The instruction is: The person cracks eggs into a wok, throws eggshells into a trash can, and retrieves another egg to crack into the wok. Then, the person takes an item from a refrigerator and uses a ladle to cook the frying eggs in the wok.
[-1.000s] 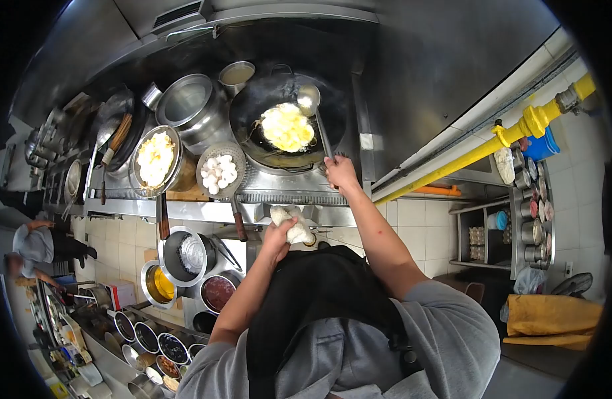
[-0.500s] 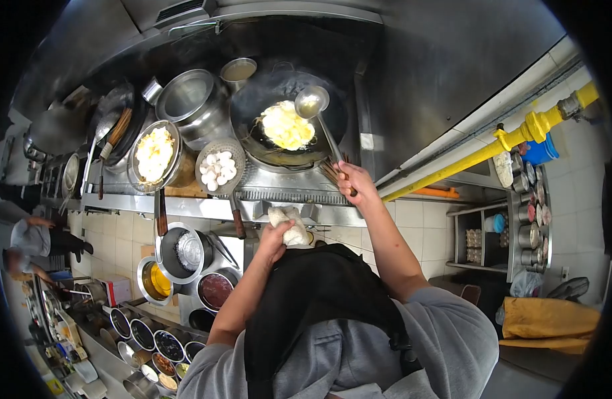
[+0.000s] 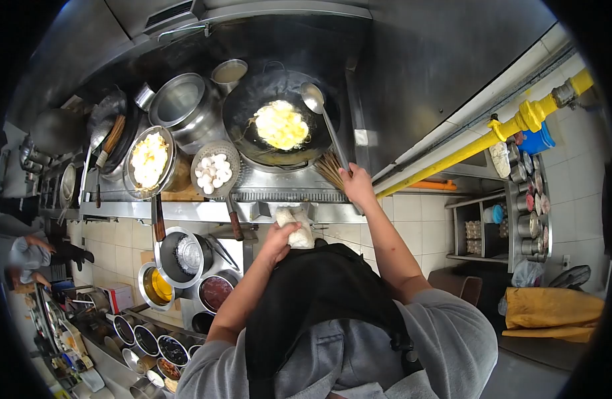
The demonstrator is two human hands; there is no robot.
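Note:
My right hand [image 3: 358, 184] grips the long handle of a metal ladle [image 3: 313, 98]. The ladle's bowl is over the right side of a dark wok [image 3: 239, 123], apart from the yellow egg mass [image 3: 281, 125] lying in the wok. My left hand [image 3: 277, 241] is closed on a bunched white cloth [image 3: 301, 230] by the stove's front edge. Close by my right hand are the bristles of a bamboo brush [image 3: 330, 171]. Left of the wok, a perforated skimmer [image 3: 233, 159] holds several white rounded pieces [image 3: 213, 173].
A strainer [image 3: 154, 189] with egg-like food rests on a pot at left. A large steel pot [image 3: 200, 106] stands behind. Tubs, including a steel bowl [image 3: 166, 253], are at lower left. A yellow pipe [image 3: 479, 154] runs along the right. Another person [image 3: 33, 251] is far left.
The ladle has moved right relative to the wok and its bowl has turned. The egg mass stays in the wok. My left hand keeps hold of the cloth. The view has shifted slightly.

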